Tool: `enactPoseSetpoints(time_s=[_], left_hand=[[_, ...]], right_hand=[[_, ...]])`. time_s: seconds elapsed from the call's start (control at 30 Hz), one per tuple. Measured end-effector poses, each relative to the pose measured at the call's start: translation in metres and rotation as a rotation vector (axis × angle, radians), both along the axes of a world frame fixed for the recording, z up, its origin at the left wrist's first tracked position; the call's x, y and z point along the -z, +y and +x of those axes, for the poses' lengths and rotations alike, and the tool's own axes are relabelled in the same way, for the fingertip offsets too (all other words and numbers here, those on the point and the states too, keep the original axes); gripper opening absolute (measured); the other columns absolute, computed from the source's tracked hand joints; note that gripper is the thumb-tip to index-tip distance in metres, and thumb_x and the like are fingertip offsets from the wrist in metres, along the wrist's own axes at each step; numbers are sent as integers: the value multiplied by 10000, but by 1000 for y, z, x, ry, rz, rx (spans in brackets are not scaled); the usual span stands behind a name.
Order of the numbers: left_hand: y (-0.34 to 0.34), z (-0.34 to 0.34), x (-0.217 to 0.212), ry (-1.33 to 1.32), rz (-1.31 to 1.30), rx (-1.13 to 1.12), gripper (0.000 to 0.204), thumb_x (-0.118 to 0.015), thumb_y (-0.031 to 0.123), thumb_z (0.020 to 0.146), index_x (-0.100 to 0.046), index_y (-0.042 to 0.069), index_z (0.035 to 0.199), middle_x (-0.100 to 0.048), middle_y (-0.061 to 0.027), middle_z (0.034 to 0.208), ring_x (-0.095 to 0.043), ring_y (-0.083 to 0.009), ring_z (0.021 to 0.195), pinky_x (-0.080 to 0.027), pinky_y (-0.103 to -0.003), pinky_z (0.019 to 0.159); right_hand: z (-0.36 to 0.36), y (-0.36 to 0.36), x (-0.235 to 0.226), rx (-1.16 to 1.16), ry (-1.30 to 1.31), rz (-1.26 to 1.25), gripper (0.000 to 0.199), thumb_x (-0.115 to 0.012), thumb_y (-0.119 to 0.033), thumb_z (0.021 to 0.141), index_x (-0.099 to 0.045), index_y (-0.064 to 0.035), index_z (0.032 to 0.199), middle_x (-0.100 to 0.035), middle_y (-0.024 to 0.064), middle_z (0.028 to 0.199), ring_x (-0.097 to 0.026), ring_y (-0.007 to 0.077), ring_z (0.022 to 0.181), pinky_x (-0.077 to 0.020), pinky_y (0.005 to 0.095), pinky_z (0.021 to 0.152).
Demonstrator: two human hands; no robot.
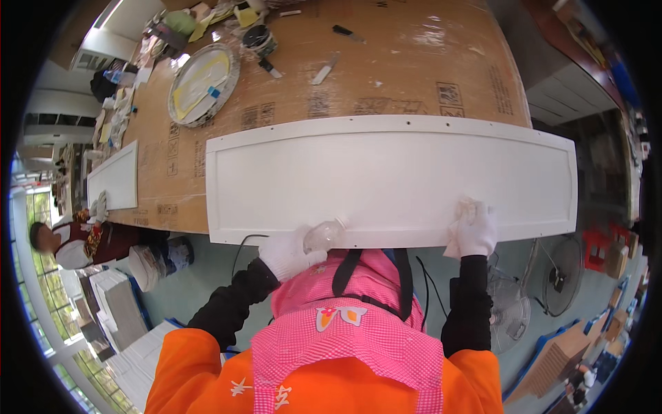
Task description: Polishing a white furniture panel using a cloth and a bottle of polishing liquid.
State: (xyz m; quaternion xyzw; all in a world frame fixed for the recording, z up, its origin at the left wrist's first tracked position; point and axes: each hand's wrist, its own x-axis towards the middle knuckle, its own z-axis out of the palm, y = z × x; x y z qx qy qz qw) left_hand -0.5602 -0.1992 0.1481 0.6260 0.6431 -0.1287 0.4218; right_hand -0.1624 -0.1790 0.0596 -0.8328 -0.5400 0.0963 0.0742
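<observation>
A long white framed panel [393,183] lies across the near side of the cardboard-covered table, with small dark holes along its far edge. In a white glove, my left hand [289,255] is closed around a clear plastic bottle [324,237], tilted with its white cap end over the panel's near edge. My right hand [478,231], gloved too, presses a crumpled whitish cloth [463,219] against the panel's near rim, right of the middle. Part of the cloth is hidden under the fingers.
On the table [289,103] stand a round lid with putty [203,84] and a dark tub [259,40]; scrapers [325,69] lie nearby. At left a co-worker [76,241] has gloved hands on another white panel [116,178]. Fans [510,310] and a red stool [596,248] stand at right.
</observation>
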Motion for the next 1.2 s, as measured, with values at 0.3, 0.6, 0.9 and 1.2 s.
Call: enactPoseSetpoints(time_s=[0.3, 0.6, 0.9, 1.2], left_hand=[[-30, -29, -2, -340, -112, -162, 847, -835, 459, 714, -547, 34, 1388, -685, -219, 1200, -669, -355, 1122, -516, -409, 976], [-89, -66, 31, -675, -153, -524, 747, -879, 352, 703, -587, 66, 1329, -681, -112, 1228, -668, -246, 1136, -511, -360, 992], [-102, -77, 30, -673, -70, -533, 757, -887, 314, 707, -580, 67, 1353, -678, -105, 1235, -652, -240, 1153, -491, -352, 1029], [-118, -91, 49, -879, -58, -831, 723, -864, 213, 743, -561, 44, 1377, -650, -91, 1282, -617, -207, 1201, -466, -346, 1059]], right_hand=[[-149, 2, 14, -775, 315, -91, 185, -617, -185, 831, -700, -180, 996, -668, 119, 1035, -641, 357, 984, -505, 477, 893], [-21, 22, 8, -512, 24, -270, 384, -589, -291, 914, -635, -157, 1271, -652, 184, 1210, -618, 337, 1122, -493, 468, 951], [-294, 11, 27, -1249, 461, -205, 310, -638, -248, 861, -677, -173, 1159, -669, 104, 1178, -629, 317, 1119, -512, 469, 899], [25, 20, 18, -133, 187, -370, 496, -693, -193, 836, -632, -119, 1322, -647, 135, 1324, -532, 319, 1274, -387, 435, 1135]])
